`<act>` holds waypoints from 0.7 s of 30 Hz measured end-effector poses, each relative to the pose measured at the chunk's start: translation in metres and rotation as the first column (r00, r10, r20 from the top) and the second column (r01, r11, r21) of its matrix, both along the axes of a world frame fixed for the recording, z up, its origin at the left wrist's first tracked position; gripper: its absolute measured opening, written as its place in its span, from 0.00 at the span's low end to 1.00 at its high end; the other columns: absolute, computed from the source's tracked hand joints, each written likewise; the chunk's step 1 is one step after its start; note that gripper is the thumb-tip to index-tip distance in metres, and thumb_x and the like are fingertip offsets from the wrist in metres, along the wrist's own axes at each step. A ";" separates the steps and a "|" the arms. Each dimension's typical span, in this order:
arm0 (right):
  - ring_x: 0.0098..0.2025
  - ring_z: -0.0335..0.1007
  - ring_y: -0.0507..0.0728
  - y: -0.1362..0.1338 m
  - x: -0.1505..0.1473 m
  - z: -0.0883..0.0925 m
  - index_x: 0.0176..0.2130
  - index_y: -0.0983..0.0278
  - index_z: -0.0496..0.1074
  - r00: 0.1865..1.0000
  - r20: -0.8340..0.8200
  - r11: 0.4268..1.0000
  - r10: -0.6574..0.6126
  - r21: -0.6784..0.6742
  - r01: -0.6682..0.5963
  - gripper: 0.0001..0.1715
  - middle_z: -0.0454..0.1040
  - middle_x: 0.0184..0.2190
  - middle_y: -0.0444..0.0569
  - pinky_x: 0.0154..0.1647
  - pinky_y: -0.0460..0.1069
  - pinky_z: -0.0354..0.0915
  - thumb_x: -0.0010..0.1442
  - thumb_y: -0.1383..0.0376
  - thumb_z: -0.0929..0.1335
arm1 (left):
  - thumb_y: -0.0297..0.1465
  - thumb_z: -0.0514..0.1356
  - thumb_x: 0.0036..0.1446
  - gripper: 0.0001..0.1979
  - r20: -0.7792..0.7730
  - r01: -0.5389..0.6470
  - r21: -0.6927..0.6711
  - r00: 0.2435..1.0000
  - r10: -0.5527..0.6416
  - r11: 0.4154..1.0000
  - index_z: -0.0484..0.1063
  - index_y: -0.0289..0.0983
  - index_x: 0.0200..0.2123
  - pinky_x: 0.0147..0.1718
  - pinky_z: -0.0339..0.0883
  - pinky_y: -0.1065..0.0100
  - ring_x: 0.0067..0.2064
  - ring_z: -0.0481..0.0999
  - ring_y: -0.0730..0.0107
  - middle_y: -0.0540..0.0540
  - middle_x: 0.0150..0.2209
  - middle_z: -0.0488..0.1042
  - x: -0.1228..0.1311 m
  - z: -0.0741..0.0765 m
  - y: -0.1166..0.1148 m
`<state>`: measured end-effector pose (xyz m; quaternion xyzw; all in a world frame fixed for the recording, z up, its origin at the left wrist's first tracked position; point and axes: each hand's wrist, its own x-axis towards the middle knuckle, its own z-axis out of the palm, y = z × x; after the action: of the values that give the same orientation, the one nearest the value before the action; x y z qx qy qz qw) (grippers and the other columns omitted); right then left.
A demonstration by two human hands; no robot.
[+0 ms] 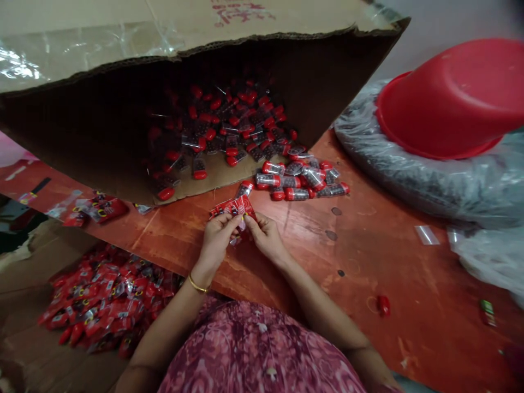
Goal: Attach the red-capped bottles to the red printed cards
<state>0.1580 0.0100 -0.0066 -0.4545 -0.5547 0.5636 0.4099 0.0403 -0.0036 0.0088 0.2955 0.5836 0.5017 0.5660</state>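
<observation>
**A:** Just in front of the cardboard box (123, 109), where was the red packet (234, 207)?

**B:** Near the box mouth, above the table (368, 262). I had my left hand (216, 237) and right hand (265, 236) both pinched shut on its lower edge.

**A:** Handling?

**B:** Judged it light, thin, floppy film, probably slick. Edge pinch with fingertips suited it; squeezing the middle would likely crumple it.

**A:** Neighbours?

**B:** Red-capped vials (295, 180) spilled from the box, just beyond the packet. Not touching.

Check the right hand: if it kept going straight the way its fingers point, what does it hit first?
The right hand points up-left at the red packet it already pinches with the left hand. Beyond that, probably the capped vial at the box edge; depth unclear.
</observation>
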 end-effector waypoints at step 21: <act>0.59 0.59 0.62 0.013 0.099 -0.020 0.45 0.62 0.73 0.708 0.674 0.744 -0.211 0.581 -0.330 0.19 0.72 0.52 0.53 0.60 0.63 0.51 0.62 0.70 0.58 | 0.45 0.67 0.40 0.20 0.102 -0.055 0.037 0.993 0.051 0.998 0.67 0.34 0.22 0.14 0.48 0.78 0.16 0.56 0.84 0.56 0.16 0.62 0.016 0.008 -0.003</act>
<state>0.2568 0.0226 -0.0263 -0.4366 -0.8456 0.1245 0.2808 0.0561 -0.0063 0.0171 0.2653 0.5518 0.5423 0.5754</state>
